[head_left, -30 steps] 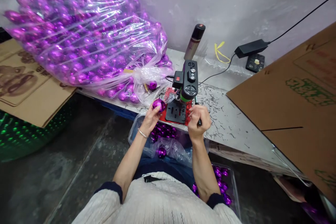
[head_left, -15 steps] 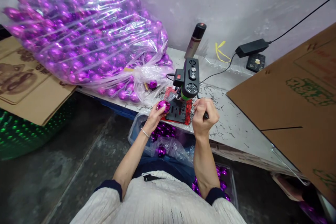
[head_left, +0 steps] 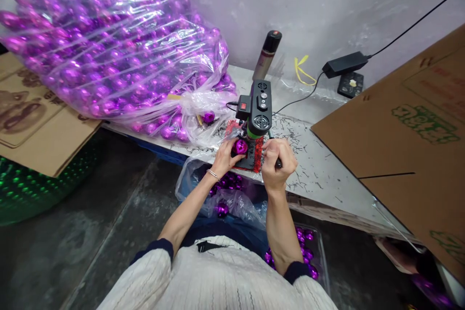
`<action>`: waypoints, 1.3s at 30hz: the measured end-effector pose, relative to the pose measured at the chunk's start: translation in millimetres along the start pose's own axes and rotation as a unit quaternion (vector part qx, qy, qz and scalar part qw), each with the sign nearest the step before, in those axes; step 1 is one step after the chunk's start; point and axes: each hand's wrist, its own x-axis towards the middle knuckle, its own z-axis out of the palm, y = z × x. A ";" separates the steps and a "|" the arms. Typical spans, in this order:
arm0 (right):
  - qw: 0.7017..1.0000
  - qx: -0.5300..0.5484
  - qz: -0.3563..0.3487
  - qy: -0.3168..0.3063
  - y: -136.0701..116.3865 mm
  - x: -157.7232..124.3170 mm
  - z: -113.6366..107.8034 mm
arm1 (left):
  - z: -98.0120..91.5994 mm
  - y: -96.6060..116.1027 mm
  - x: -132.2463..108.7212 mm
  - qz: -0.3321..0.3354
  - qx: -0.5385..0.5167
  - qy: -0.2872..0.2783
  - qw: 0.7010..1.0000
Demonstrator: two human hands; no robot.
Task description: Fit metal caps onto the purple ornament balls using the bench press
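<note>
My left hand (head_left: 224, 160) has its fingers around a shiny purple ball ornament (head_left: 240, 147), just under the front of a small black lever-operated machine (head_left: 260, 106). The machine has round vents, buttons and a green band, and stands over a black slotted base (head_left: 243, 162) on a red mat (head_left: 258, 152). At its right side my right hand (head_left: 279, 162) is closed in a fist round the black-ended lever handle (head_left: 278, 163). Whether the ball touches the machine's lower tip I cannot tell.
A big clear bag of purple balls (head_left: 119, 53) leans at the left. Behind the machine stands a spray can (head_left: 267, 55). Black scraps litter the table (head_left: 327, 174). A cardboard box (head_left: 403, 145) blocks the right, and an open bag of balls (head_left: 189, 179) hangs below the front edge.
My left hand has moved right, bringing the purple ball from beside the base to under the machine's front. My right hand stays on the handle, and the view has shifted slightly.
</note>
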 end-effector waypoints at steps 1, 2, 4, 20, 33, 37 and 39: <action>1.000 0.001 0.000 -0.001 -0.1 -0.3 -0.1 | -0.3 -0.5 0.9 0.005 0.009 -0.004 1.000; 1.000 0.002 -0.001 -0.001 -0.1 -0.7 -0.1 | -0.9 -0.7 1.3 0.006 0.015 -0.007 1.000; 1.000 0.006 -0.002 -0.002 -0.1 -1.2 -0.3 | -2.9 -0.3 1.2 0.007 0.013 -0.017 1.000; 1.000 0.001 -0.021 -0.001 2.6 -6.5 -1.5 | 7.3 3.6 8.4 -0.069 -0.082 -0.026 0.994; 1.000 -0.010 -0.023 0.008 15.2 -36.4 2.8 | 14.1 2.7 3.8 -0.081 -0.070 -0.038 0.993; 1.000 -0.009 -0.020 0.010 22.9 -50.9 6.5 | 13.7 2.7 3.8 -0.083 -0.085 -0.034 0.992; 1.000 -0.002 -0.016 0.016 25.6 -56.6 8.9 | 13.8 3.1 3.9 -0.085 -0.088 -0.033 0.992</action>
